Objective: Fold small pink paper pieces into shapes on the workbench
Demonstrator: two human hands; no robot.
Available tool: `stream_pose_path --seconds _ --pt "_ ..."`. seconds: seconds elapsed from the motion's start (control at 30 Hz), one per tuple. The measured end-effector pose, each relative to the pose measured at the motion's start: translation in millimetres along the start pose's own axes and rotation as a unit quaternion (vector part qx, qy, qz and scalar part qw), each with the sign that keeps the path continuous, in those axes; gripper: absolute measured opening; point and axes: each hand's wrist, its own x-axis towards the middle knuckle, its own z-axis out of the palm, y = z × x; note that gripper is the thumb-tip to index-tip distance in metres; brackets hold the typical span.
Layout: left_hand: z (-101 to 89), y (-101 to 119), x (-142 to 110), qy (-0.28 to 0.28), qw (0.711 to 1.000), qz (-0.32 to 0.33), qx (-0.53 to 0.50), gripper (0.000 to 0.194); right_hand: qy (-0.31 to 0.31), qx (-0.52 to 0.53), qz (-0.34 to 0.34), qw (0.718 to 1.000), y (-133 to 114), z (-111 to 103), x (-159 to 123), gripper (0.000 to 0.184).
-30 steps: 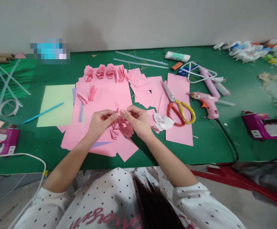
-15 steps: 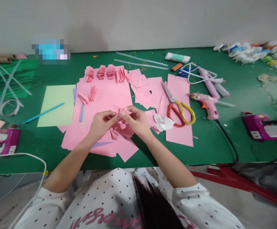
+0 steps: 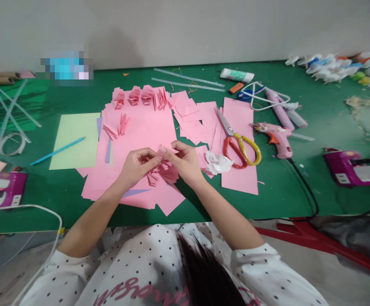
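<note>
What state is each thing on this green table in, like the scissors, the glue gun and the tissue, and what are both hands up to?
Scissors: blades closed, lying down.
Glue gun: on its side, cord attached; heat unclear.
Tissue: crumpled.
Pencil: lying on pale sheet.
White tube: on its side.
Left hand: pinching pink paper.
Right hand: pinching it too.

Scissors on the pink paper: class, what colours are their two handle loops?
The scissors have one red loop and one yellow, clearest in the head view.
</note>
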Motion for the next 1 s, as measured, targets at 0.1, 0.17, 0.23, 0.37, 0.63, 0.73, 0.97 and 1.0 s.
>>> stream_pose_path --seconds 0.1,0.17,0.23,0.37,0.63,0.73,0.97,1.0 --pt "0.0 0.3 0.4 -0.007 1.000 -0.014 -0.014 0.029 -0.006 -0.008 -0.005 1.000 -1.4 -0.1 -0.5 0.056" --pt "-0.2 1.0 0.7 -0.013 1.000 -0.021 -0.017 0.032 -0.009 -0.019 -0.012 1.000 -1.7 -0.6 -0.8 0.056" --pt "-0.6 1.5 0.8 -0.021 0.999 -0.027 -0.023 0.034 -0.012 -0.034 -0.016 0.999 -2.0 -1.2 -1.0 0.057" --pt "-0.5 1.5 0.2 -0.041 0.997 -0.042 -0.056 0.034 -0.016 -0.026 -0.013 0.999 -4.3 -2.2 -1.0 0.058" --pt "3.0 2.6 0.2 -0.016 0.997 -0.041 -0.070 0.033 -0.018 -0.025 -0.040 0.999 -6.1 -1.6 -1.1 0.055" --pt "3.1 1.8 0.7 0.007 0.995 -0.045 -0.091 0.034 -0.016 -0.045 -0.073 0.996 -4.8 -1.7 -1.3 0.054" --pt "3.4 -1.6 3.5 0.025 0.994 -0.032 -0.100 0.039 -0.014 -0.106 -0.115 0.988 -2.4 -2.9 -2.4 0.049" --pt "3.4 -1.2 3.8 0.024 0.994 -0.034 -0.100 0.041 -0.014 -0.106 -0.117 0.987 -2.2 -3.0 -2.6 0.049"
